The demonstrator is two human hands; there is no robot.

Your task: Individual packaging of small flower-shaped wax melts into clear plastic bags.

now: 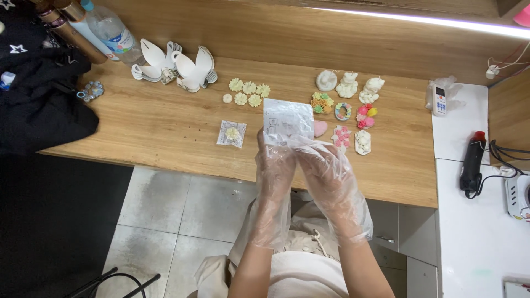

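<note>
At the far left a black bag lies on the wooden worktop, with a plastic water bottle behind it and a small cluster of beads just beside it. Further along stands a stack of white wing-shaped cards. Near the middle, a small clear packet with a pale flower inside lies flat, and behind it sit several cream and pale green flower pieces. The left hand, in a loose clear plastic glove, is closed with its fingertips pinching the lower edge of a clear plastic bag held just above the worktop. The right hand, gloved the same way, pinches the same bag at its lower right corner, touching the left hand. Just right of the bag lies a pink heart piece, then a spread of colourful small ornaments and three white figures. On the white counter at the right lie a remote control in a plastic wrap and a black heat gun.
</note>
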